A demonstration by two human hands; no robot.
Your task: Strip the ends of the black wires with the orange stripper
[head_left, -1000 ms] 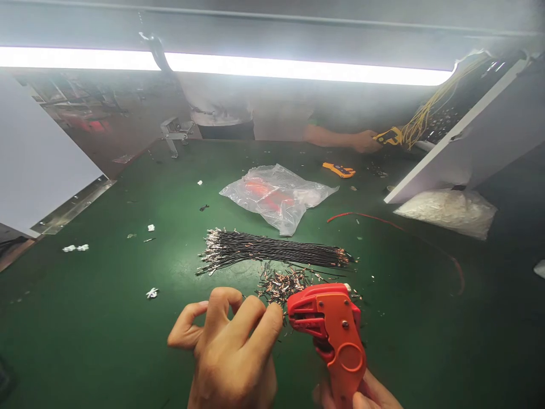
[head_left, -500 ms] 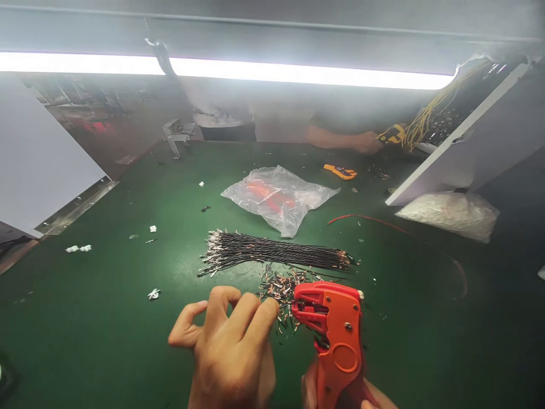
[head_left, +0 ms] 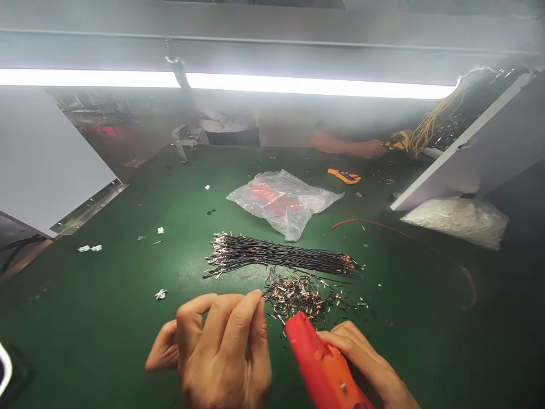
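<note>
My left hand (head_left: 225,346) is closed in a pinch, thumb against fingers. A thin dark wire end (head_left: 264,295) shows at its fingertips; the rest of the wire is hidden by the hand. In my right hand (head_left: 368,358) is a red and orange wire stripper (head_left: 330,369), tilted with its head pointing up and left, apart from the left hand. Short black and copper offcuts (head_left: 302,295) lie in a heap just beyond both hands. Behind the heap lies a bundle of black wires (head_left: 281,254), with silvery terminals at the left and bare copper at the right.
A clear plastic bag (head_left: 285,199) with orange contents lies behind the bundle. Farther back are yellow pliers (head_left: 344,176) and a red wire (head_left: 366,221). A filled bag (head_left: 455,218) rests by the right panel. Across the green table (head_left: 106,329), another person's arm (head_left: 344,146) works with yellow wires.
The stripper has dropped away from my left hand and turned, so its jaws no longer meet the wire. My left hand has shifted slightly left. The view has tilted a little.
</note>
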